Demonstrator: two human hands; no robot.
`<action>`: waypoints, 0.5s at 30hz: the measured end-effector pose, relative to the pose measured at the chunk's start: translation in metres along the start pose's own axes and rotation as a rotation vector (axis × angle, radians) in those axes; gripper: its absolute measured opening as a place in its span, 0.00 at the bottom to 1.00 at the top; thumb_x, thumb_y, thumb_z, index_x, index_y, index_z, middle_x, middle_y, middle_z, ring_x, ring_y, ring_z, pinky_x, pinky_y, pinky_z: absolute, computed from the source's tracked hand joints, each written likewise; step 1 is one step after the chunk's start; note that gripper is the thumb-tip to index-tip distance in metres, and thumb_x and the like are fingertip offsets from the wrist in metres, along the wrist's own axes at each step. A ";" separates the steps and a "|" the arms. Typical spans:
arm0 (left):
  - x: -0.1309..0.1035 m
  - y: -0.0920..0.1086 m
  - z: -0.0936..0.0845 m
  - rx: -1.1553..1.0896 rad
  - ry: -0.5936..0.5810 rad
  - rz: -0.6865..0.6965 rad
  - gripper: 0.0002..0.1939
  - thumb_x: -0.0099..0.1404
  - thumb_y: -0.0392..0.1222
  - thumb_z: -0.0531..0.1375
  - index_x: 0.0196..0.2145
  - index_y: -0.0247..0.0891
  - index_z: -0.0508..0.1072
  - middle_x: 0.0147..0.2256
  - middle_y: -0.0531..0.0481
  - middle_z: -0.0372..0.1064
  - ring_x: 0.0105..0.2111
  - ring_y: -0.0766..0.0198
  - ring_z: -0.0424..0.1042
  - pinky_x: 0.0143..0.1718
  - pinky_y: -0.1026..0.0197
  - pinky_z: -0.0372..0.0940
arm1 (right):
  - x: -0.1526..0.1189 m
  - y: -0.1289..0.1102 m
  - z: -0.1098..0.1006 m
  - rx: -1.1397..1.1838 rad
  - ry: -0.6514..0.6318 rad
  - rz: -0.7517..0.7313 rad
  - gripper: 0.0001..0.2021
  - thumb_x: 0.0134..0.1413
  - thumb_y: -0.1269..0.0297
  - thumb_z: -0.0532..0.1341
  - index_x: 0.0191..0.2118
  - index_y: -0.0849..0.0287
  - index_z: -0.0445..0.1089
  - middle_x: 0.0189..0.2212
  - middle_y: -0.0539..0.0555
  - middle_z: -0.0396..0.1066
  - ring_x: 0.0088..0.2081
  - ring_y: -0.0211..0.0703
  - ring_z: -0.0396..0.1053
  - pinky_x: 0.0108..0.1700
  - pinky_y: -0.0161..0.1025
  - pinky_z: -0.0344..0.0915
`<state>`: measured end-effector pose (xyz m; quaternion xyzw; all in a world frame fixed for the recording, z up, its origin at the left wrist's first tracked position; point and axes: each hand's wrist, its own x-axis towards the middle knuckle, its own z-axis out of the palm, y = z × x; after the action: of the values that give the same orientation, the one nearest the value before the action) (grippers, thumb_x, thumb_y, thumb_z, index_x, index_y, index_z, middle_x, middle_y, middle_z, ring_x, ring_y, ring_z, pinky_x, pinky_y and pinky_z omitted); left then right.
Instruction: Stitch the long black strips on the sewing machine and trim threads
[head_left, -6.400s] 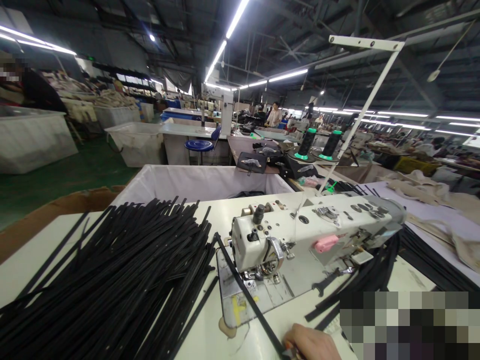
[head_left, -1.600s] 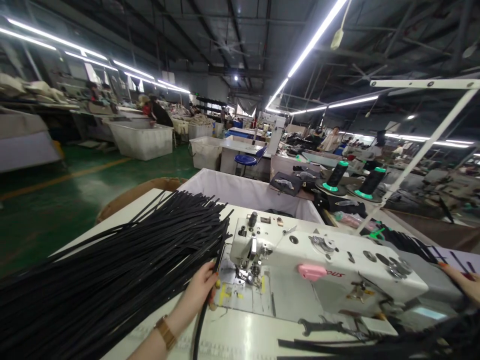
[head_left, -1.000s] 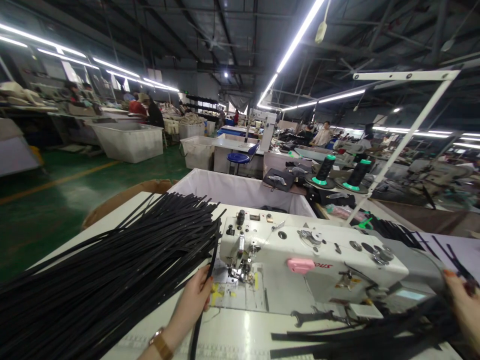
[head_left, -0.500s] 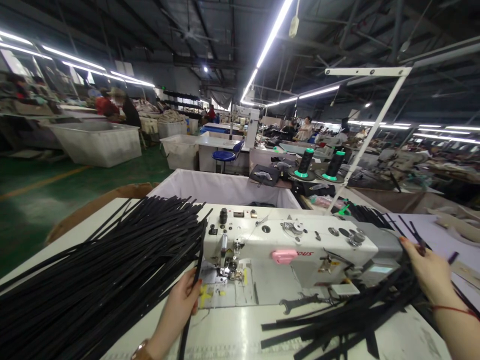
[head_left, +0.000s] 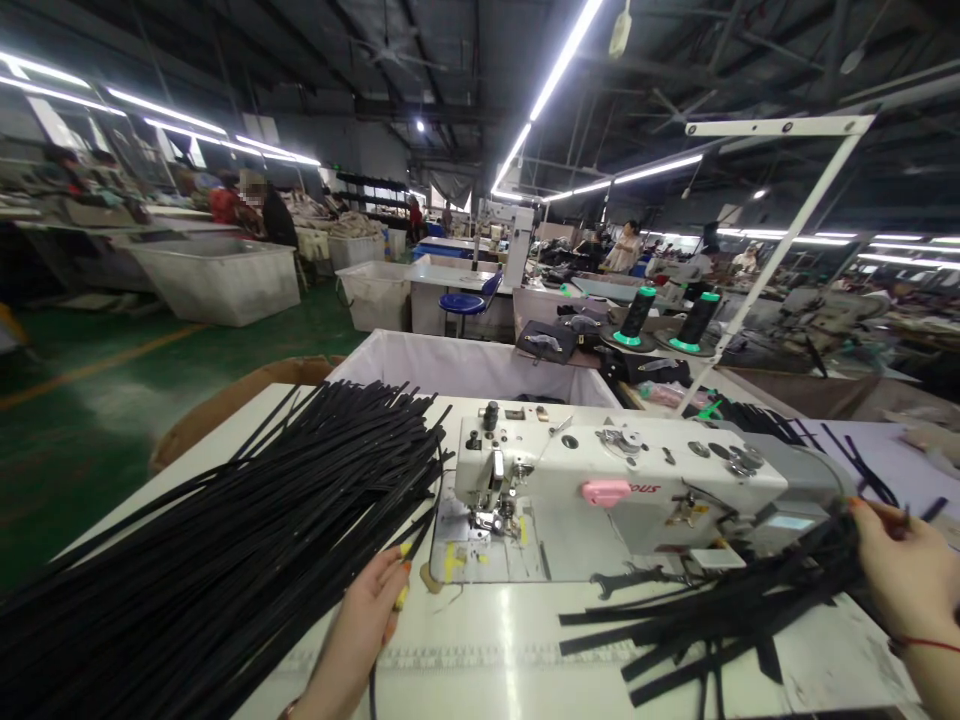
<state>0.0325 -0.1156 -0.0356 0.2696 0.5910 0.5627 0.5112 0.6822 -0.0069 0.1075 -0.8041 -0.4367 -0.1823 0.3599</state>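
Note:
My left hand (head_left: 371,605) is closed on a narrow black strip (head_left: 427,525) left of the sewing machine's needle area. The strip's lower end hangs beneath my fingers, where a small yellow thing shows that I cannot make out. A large heap of long black strips (head_left: 247,510) covers the left of the table. On the right, my right hand (head_left: 904,565) grips the far end of a bunch of shorter black strips (head_left: 712,605), its fingertips partly hidden. Between both hands stands the white sewing machine (head_left: 555,470) with a pink piece (head_left: 606,492) on its front.
An open-ended wrench (head_left: 626,580) lies by the machine bed. Two black thread cones (head_left: 637,315) and a white thread stand (head_left: 787,240) rise behind. A cloth-lined bin (head_left: 480,365) adjoins the table's back edge. Farther off are a blue stool (head_left: 461,302), grey bins and people.
The view has shifted, so the machine sits farther right. My left hand has moved lower along the strip, away from the needle. My right hand stays at the strip bunch.

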 end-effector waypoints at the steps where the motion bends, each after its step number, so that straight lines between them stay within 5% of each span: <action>1: -0.002 -0.001 -0.002 -0.004 -0.004 -0.013 0.29 0.54 0.53 0.67 0.49 0.36 0.68 0.23 0.57 0.68 0.11 0.75 0.57 0.11 0.72 0.46 | -0.017 -0.021 -0.011 -0.017 0.031 0.075 0.23 0.55 0.52 0.59 0.42 0.71 0.77 0.25 0.72 0.75 0.16 0.36 0.52 0.22 0.44 0.54; 4: -0.003 0.001 -0.002 -0.024 -0.041 0.029 0.29 0.52 0.51 0.69 0.49 0.37 0.67 0.31 0.50 0.76 0.21 0.65 0.72 0.16 0.68 0.60 | -0.110 -0.099 -0.033 0.156 -0.124 -0.077 0.16 0.57 0.54 0.57 0.41 0.62 0.71 0.34 0.67 0.75 0.28 0.44 0.67 0.31 0.43 0.62; 8: 0.001 0.009 -0.001 0.006 -0.121 0.197 0.31 0.50 0.49 0.69 0.50 0.38 0.66 0.41 0.42 0.78 0.43 0.51 0.77 0.41 0.56 0.72 | -0.273 -0.203 -0.030 0.363 -0.838 -0.394 0.06 0.57 0.64 0.55 0.40 0.55 0.65 0.29 0.54 0.73 0.28 0.44 0.70 0.33 0.40 0.66; 9: 0.002 0.010 -0.002 0.038 -0.118 0.216 0.31 0.50 0.49 0.69 0.49 0.37 0.67 0.41 0.41 0.78 0.44 0.50 0.77 0.43 0.55 0.71 | -0.304 -0.225 -0.025 0.365 -0.914 -0.462 0.08 0.57 0.69 0.53 0.41 0.56 0.66 0.31 0.54 0.73 0.32 0.45 0.72 0.36 0.39 0.68; 12: 0.001 0.012 -0.007 0.120 -0.092 0.219 0.29 0.52 0.52 0.67 0.49 0.37 0.68 0.41 0.40 0.78 0.40 0.49 0.78 0.35 0.56 0.74 | -0.357 -0.279 -0.007 0.235 -0.903 -0.618 0.14 0.58 0.76 0.49 0.41 0.58 0.69 0.41 0.59 0.72 0.37 0.45 0.74 0.40 0.39 0.69; 15: -0.001 0.012 -0.010 0.155 -0.089 0.238 0.27 0.54 0.52 0.66 0.49 0.38 0.69 0.37 0.42 0.78 0.34 0.51 0.78 0.26 0.60 0.72 | -0.363 -0.315 0.011 0.075 -0.829 -0.693 0.13 0.60 0.76 0.50 0.41 0.58 0.70 0.45 0.61 0.71 0.38 0.47 0.74 0.37 0.38 0.69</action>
<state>0.0203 -0.1181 -0.0255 0.4011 0.5733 0.5598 0.4440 0.2190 -0.0928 0.0121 -0.6039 -0.7880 0.0579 0.1046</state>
